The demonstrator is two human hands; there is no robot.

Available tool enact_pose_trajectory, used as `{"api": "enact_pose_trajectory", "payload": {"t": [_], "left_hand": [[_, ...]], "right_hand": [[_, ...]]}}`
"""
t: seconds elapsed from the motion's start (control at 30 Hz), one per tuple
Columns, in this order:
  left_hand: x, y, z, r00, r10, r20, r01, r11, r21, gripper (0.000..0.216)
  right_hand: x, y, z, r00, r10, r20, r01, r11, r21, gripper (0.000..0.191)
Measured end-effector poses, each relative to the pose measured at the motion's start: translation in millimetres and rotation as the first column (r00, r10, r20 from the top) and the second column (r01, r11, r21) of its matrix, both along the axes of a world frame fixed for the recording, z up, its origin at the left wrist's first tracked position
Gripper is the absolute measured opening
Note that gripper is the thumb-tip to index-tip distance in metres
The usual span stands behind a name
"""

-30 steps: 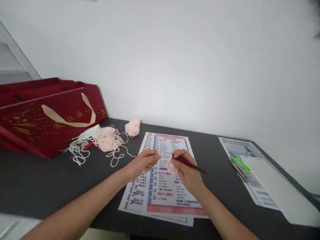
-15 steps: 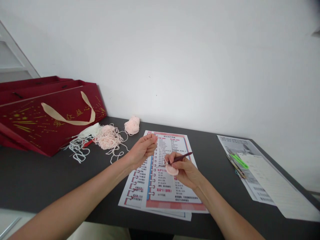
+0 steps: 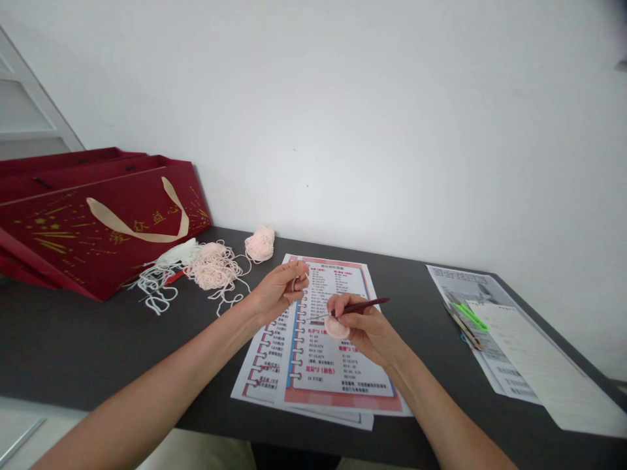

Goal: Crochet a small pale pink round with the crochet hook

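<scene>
My right hand (image 3: pixel 365 326) is closed on a crochet hook (image 3: pixel 365 305) with a dark red handle, its thin metal shaft pointing left. The same fingers pinch a small round pale pink crocheted piece (image 3: pixel 337 328) below the hook. Up and to the left, my left hand (image 3: pixel 283 290) is raised with its fingers bent and pinching; a pale strand of yarn (image 3: pixel 295 282) shows at the fingertips. Both hands hover over printed pattern sheets (image 3: pixel 337 398) on the dark table.
Loose pink yarn (image 3: pixel 213 266), white yarn (image 3: pixel 157 287) and a pink yarn ball (image 3: pixel 259 243) lie at the left. Behind them stand dark red gift bags (image 3: pixel 98 241). At the right are papers (image 3: pixel 553 372) with a bright green tool (image 3: pixel 470 316) on them.
My left hand's lower fingers have loosened, and the strand at its fingertips shows more clearly. The hook in my right hand has shifted slightly right and lies flatter.
</scene>
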State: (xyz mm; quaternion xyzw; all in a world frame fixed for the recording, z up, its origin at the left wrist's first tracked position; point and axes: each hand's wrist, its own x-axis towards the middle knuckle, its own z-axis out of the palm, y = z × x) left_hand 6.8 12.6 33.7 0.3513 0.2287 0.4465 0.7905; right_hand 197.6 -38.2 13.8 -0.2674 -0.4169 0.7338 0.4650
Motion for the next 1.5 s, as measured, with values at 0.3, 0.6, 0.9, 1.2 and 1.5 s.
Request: {"api": "enact_pose_trajectory", "payload": {"t": [0.3,0.6,0.9,1.2,1.5], "left_hand": [[2,-3,5.4,0.995,0.008,0.095,-0.011,0.999,0.032,0.023],[-7,1,1.3,0.988,-0.112,0.111,0.119,0.991,-0.059,0.016],[23,-14,34.0,0.904,-0.027,0.427,0.106,0.981,-0.162,0.034],[24,-24,-5.4,0.982,0.136,-0.133,-0.035,0.816,0.577,0.041],[0,-24,-17.2,0.853,0.293,-0.431,0.221,0.545,0.809,0.010]], "right_hand": [[-4,0,-1.8,0.998,-0.001,0.067,-0.002,0.999,0.041,0.007],[1,3,5.6,0.999,-0.028,0.020,0.026,0.997,0.071,0.007],[-8,1,-3.9,0.993,0.067,0.093,-0.076,0.992,0.103,0.007],[3,-3,5.7,0.990,0.131,0.056,-0.137,0.984,0.117,0.010],[4,1,2.7,0.989,0.028,-0.147,-0.030,1.000,-0.009,0.011]]}}
